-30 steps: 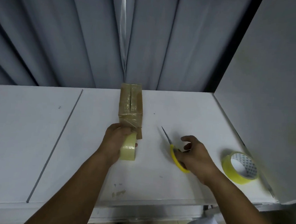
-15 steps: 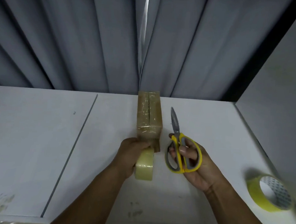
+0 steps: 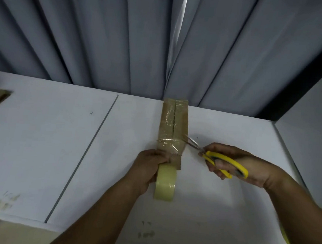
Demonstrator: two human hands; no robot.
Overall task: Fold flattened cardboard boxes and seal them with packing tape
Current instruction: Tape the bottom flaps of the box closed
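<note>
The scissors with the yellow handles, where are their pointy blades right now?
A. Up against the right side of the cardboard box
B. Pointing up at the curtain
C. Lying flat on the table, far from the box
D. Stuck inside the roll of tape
A: the right hand holds the scissors with the blade tips at the right side of the cardboard box, near its taped end.

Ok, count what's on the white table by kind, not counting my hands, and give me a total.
Cardboard box: 1
Clear tape roll: 1
Yellow-handled scissors: 1
Total: 3
A yellowish sliver at the right edge and a brown thing at far left are too cropped to identify.
</note>
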